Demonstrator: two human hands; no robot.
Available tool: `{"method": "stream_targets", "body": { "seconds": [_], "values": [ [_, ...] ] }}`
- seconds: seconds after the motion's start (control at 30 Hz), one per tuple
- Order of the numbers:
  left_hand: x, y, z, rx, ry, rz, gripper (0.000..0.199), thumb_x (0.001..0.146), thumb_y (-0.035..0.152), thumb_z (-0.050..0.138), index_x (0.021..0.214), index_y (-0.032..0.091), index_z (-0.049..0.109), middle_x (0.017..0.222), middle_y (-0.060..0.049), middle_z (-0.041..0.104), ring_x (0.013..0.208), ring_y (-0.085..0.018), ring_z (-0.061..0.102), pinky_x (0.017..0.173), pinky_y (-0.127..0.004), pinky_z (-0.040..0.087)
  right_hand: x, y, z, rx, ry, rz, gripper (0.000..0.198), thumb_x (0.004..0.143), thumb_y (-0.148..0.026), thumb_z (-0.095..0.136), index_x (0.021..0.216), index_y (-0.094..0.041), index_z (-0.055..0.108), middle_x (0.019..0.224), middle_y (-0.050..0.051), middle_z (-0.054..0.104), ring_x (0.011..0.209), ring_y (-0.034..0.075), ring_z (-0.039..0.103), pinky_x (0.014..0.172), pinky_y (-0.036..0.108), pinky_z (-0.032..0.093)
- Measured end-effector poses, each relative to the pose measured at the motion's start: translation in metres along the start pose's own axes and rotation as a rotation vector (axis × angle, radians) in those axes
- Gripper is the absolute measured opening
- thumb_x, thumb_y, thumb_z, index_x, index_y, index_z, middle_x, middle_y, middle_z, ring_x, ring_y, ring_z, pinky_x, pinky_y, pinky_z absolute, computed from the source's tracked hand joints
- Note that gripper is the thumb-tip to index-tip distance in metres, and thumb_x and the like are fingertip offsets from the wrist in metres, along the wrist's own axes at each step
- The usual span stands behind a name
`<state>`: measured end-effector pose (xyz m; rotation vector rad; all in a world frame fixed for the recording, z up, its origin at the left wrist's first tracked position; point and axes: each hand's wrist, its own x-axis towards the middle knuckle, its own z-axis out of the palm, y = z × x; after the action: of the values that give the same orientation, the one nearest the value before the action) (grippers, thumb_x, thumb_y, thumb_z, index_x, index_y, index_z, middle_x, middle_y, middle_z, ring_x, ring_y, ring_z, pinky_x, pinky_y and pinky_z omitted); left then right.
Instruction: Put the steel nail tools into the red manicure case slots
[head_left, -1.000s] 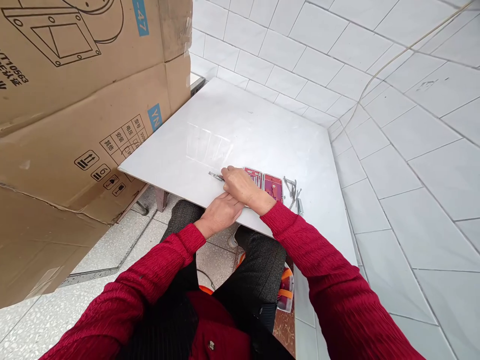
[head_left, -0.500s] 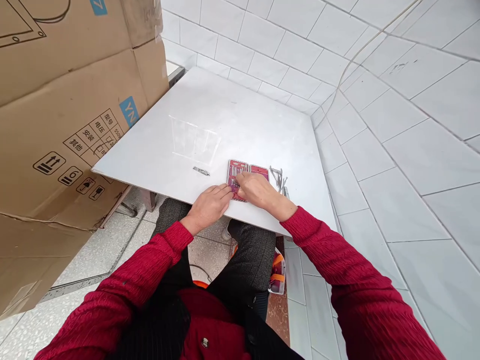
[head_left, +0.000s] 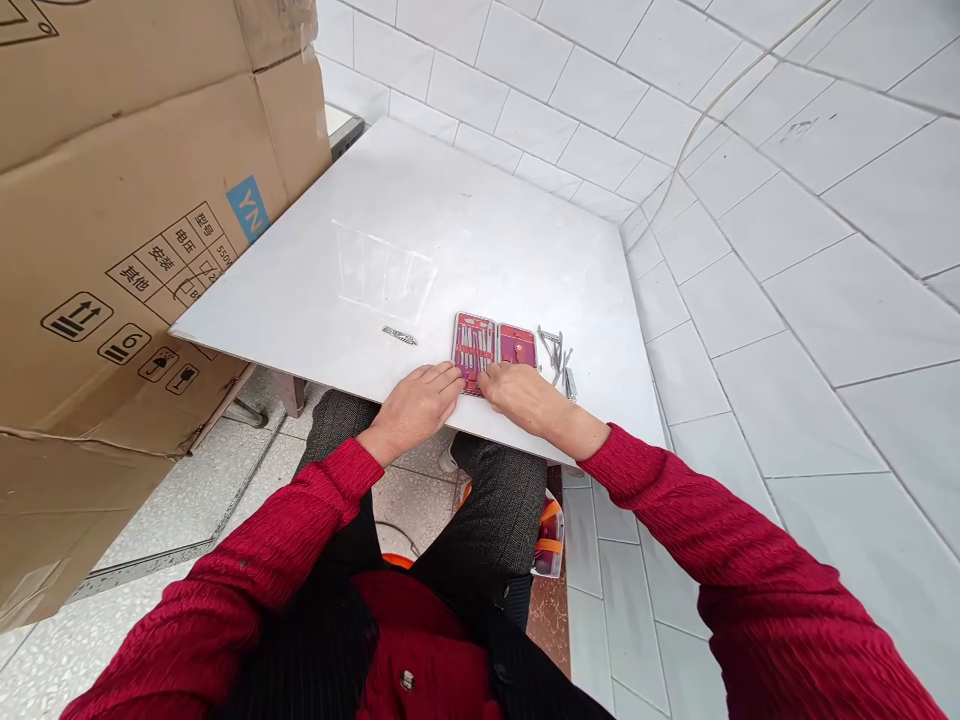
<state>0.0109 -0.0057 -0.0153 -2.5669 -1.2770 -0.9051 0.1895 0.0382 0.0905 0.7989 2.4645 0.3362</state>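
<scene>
A red manicure case point(head_left: 517, 342) lies unfolded on the white table point(head_left: 480, 240). Slim metal tools stand in a row in its left half, behind a strap. My left hand point(head_left: 421, 405) holds the lower left edge of the case, fingers together. My right hand point(head_left: 525, 398) is at the case's lower middle, beside the fold, its fingers pinched; what they may hold is hidden. Just right of the case lie several loose metal tools point(head_left: 557, 358), among them what looks like a pair of nippers. A small dark patterned strip point(head_left: 399, 335) lies to the left.
A large cardboard box point(head_left: 150, 230) stands against the table's left side. White tiled walls point(head_left: 555, 70) border the back and right. A pale cable point(head_left: 694, 130) runs down the corner. Below the table's front edge sits a clear bag with orange straps point(head_left: 551, 535).
My right hand has moved down and slightly right, off the tool row, so more of the case's tools show. My left hand stays at the case's edge. The view has shifted slightly.
</scene>
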Motion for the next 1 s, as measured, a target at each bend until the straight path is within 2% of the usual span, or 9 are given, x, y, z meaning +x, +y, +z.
{"method": "stream_targets", "body": {
  "seconds": [0.2, 0.5, 0.67, 0.87, 1.0],
  "values": [
    [0.0, 0.001, 0.001, 0.025, -0.003, -0.008, 0.027, 0.103, 0.016, 0.049, 0.122, 0.011, 0.067, 0.124, -0.013, 0.071, 0.124, -0.026, 0.063, 0.105, -0.042, 0.053, 0.0, -0.002, -0.001, 0.018, -0.025, 0.023, 0.02, 0.1, -0.01, 0.045, 0.11, -0.009, 0.062, 0.107, 0.021, 0.068, 0.098, 0.03, 0.066, 0.077, 0.036, 0.046],
    [0.0, 0.003, 0.001, 0.007, 0.013, -0.031, 0.03, 0.103, 0.016, 0.047, 0.127, 0.008, 0.065, 0.125, -0.017, 0.071, 0.124, -0.027, 0.064, 0.106, -0.043, 0.052, 0.008, -0.003, 0.004, 0.072, 0.058, -0.013, 0.025, 0.102, -0.01, 0.041, 0.112, -0.009, 0.064, 0.107, 0.017, 0.068, 0.096, 0.027, 0.064, 0.075, 0.034, 0.044],
    [0.001, 0.003, 0.0, -0.023, 0.002, -0.055, 0.033, 0.102, 0.013, 0.048, 0.131, 0.008, 0.063, 0.128, -0.018, 0.07, 0.124, -0.027, 0.064, 0.106, -0.043, 0.052, 0.008, 0.001, 0.021, 0.265, 0.17, 0.053, 0.025, 0.105, -0.018, 0.046, 0.112, -0.01, 0.068, 0.107, 0.014, 0.069, 0.096, 0.023, 0.065, 0.077, 0.032, 0.045],
    [-0.001, 0.002, 0.0, -0.043, -0.002, -0.047, 0.03, 0.102, 0.015, 0.05, 0.127, 0.012, 0.066, 0.127, -0.015, 0.07, 0.126, -0.026, 0.063, 0.105, -0.044, 0.053, 0.006, 0.001, 0.051, 0.614, 0.437, 0.096, 0.022, 0.104, -0.022, 0.053, 0.109, -0.016, 0.074, 0.106, 0.011, 0.073, 0.099, 0.02, 0.067, 0.089, 0.031, 0.049],
    [-0.001, 0.002, 0.001, -0.031, -0.001, -0.033, 0.03, 0.101, 0.014, 0.05, 0.126, 0.011, 0.065, 0.126, -0.015, 0.07, 0.125, -0.026, 0.063, 0.105, -0.044, 0.053, 0.007, 0.005, 0.047, 0.663, 0.446, 0.079, 0.022, 0.103, -0.024, 0.054, 0.106, -0.017, 0.075, 0.108, 0.01, 0.074, 0.101, 0.02, 0.067, 0.089, 0.031, 0.049]
  ]
}}
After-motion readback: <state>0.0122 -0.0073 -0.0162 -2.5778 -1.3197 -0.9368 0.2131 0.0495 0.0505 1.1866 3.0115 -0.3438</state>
